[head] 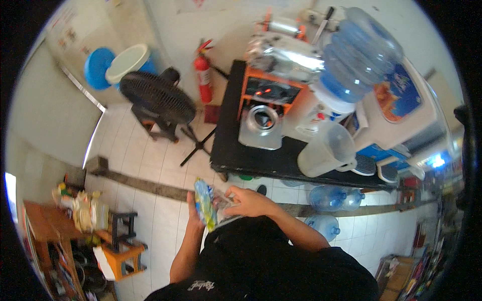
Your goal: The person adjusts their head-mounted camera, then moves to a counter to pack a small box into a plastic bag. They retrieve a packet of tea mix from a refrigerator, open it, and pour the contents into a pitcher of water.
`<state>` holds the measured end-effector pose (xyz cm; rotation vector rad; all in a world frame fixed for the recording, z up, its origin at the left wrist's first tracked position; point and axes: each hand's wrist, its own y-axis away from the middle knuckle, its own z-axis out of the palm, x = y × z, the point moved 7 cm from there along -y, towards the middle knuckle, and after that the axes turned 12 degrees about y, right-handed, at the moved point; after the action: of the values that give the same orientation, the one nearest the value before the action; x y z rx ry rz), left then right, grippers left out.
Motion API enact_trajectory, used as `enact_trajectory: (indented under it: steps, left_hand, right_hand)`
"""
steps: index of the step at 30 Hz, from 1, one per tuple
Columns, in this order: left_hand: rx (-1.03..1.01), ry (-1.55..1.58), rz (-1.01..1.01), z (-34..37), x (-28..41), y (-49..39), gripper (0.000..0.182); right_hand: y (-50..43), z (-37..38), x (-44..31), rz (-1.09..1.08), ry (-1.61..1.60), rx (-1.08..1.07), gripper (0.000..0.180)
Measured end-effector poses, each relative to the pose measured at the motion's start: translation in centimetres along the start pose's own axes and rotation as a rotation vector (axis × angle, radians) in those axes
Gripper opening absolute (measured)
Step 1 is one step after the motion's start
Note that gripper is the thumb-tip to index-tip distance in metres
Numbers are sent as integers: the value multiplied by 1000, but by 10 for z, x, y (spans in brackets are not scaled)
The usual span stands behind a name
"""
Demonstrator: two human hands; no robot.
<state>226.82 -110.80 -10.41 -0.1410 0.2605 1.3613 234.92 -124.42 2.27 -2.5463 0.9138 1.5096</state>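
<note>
In front of my torso, my left hand (194,215) supports a blue and yellow-green plastic packet (205,203) from its left side. My right hand (249,202) pinches a clear plastic bag (224,205) against the packet's right side. Something dark reddish shows through the clear plastic, too blurred to name. Whether the bag and the packet are joined cannot be seen. Both hands are level with the near edge of a black table (226,154), just short of it.
A cup sealing machine (260,139), translucent pitcher (320,154) and water dispenser (399,128) with an upturned bottle (361,56) occupy the table. Left of it stand a black fan (158,96) and fire extinguisher (203,77). Water bottles (327,197) lie below; an orange stool (120,261) stands lower left.
</note>
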Motion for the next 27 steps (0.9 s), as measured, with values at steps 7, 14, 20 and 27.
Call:
enact_trajectory:
  steps: [7,14,20,27]
  left_hand:
    - [359,-427,-3,1,-10,-3,83]
    - [428,-727,357,26,-20,4,50]
    - [275,-511,405,51,-8,-1,61]
    - [271,-475,339,47,0,14,67]
  right_hand:
    - [-1,12,-16,-184,-478,13,16]
    - [-2,28,-6,-6,-1140,113,30]
    - [4,18,16,196,-1462,206,20]
    - [-4,-29,8,167,-1418,195,25]
